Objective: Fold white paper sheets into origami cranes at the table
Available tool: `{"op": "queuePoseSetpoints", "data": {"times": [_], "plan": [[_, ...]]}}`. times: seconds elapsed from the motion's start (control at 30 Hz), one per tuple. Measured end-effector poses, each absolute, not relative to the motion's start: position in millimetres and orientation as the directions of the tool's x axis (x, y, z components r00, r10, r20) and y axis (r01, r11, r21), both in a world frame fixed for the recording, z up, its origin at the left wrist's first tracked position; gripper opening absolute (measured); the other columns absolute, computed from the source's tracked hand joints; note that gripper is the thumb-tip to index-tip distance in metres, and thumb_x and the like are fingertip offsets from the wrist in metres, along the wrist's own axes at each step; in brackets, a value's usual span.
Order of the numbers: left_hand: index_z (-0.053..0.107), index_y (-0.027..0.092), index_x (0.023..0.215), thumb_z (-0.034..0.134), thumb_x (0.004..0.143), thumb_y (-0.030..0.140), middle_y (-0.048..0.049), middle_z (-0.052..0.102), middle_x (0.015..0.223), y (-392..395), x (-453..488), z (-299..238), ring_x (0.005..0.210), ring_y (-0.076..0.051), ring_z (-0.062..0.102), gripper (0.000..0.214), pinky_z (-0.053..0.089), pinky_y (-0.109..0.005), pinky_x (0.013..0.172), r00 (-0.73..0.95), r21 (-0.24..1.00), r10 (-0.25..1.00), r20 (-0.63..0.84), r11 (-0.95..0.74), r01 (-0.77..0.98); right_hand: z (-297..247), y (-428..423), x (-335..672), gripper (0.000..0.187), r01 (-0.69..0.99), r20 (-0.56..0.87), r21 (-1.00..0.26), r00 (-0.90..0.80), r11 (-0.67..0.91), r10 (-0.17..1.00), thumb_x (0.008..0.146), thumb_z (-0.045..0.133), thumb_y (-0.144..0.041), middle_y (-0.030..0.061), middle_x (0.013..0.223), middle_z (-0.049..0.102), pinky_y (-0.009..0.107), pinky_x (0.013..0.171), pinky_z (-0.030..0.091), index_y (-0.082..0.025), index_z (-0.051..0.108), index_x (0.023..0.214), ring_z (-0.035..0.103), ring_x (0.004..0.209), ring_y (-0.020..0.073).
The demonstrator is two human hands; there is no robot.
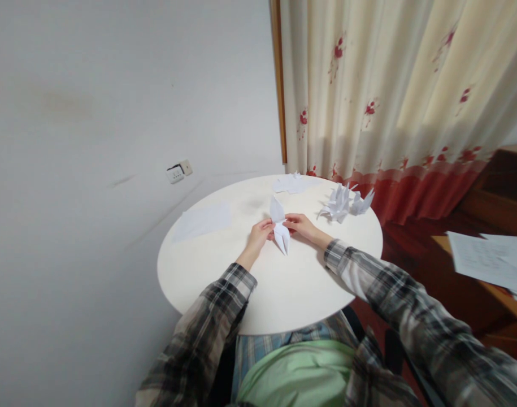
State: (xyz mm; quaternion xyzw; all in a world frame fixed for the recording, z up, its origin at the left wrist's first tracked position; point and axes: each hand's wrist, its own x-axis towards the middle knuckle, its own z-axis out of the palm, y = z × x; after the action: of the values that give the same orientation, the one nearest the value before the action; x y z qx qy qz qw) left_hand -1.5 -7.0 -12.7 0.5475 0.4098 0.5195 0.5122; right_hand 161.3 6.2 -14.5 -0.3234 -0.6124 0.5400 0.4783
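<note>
White folded paper (277, 211): held it between the left hand (260, 232) and the right hand (299, 223), over the middle of the pale round counter (279, 299). Pinched its narrow waist from the left with the left hand, and pinched the same waist from the right with the right hand, with fingers closed on both sides. Showed one broad, pointed flap past the hands toward the far rim, and slimmer points spreading back from the waist toward the green shirt (300, 370). Could not tell the lower points as touching the counter or clear of it. Had a flat white sheet (205, 220) well to the left of the left hand, on the wall (92, 249) side. Had a spiky paper cluster (338, 204) beyond the right hand and to its right, with a smaller folded piece (361, 204) just beside it. Saw further sheets (286, 185) near the far rim.
</note>
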Motion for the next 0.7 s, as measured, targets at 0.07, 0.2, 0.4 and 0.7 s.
{"op": "queuePoseSetpoints", "data": {"times": [0.07,0.2,0.4,0.7], "plan": [[0.064,0.01,0.083,0.066,0.06,0.029,-0.0034,0.063,0.067,-7.6,-1.5,-12.0,0.052,-0.008,0.05,0.029,0.035,-0.02,0.048,0.132,0.987,0.98,0.146,-0.135,-0.091,-13.8,6.5,161.5,0.028,-0.134,0.247,-0.967,-0.317,0.214,0.916,0.06,0.065,-0.028,-0.0026,0.059,0.056,0.021,0.05,0.037,-0.012,0.064,0.083,0.046,0.05,0.0068],[0.064,0.011,0.08,0.067,0.06,0.027,-0.0032,0.063,0.07,-10.8,-1.7,-9.2,0.055,-0.008,0.051,0.026,0.037,-0.021,0.054,0.141,0.986,0.983,0.118,-0.099,-0.135,-10.3,4.2,162.3,0.025,-0.172,0.233,-0.967,-0.31,0.186,0.922,0.061,0.066,-0.027,-0.0014,0.063,0.058,0.02,0.052,0.036,-0.013,0.066,0.082,0.045,0.052,0.0065],[0.064,0.011,0.078,0.069,0.058,0.023,-0.0053,0.064,0.077,-14.6,-0.4,-5.9,0.067,-0.011,0.055,0.024,0.041,-0.023,0.063,0.156,0.968,0.983,0.095,-0.055,-0.246,-5.3,-1.1,163.9,0.022,-0.249,0.187,-0.963,-0.332,0.105,0.925,0.061,0.067,-0.024,0.0008,0.071,0.062,0.021,0.056,0.039,-0.015,0.067,0.082,0.049,0.058,0.0076],[0.067,0.012,0.075,0.062,0.056,0.015,-0.0051,0.066,0.074,-9.3,-3.7,-10.0,0.07,-0.013,0.058,0.019,0.042,-0.026,0.069,0.151,0.941,0.984,0.094,-0.039,-0.336,-2.3,-2.9,165.7,0.015,-0.257,0.191,-0.961,-0.357,0.1,0.914,0.06,0.066,-0.022,0.0008,0.067,0.062,0.022,0.059,0.042,-0.015,0.067,0.074,0.052,0.059,0.0085]]}}
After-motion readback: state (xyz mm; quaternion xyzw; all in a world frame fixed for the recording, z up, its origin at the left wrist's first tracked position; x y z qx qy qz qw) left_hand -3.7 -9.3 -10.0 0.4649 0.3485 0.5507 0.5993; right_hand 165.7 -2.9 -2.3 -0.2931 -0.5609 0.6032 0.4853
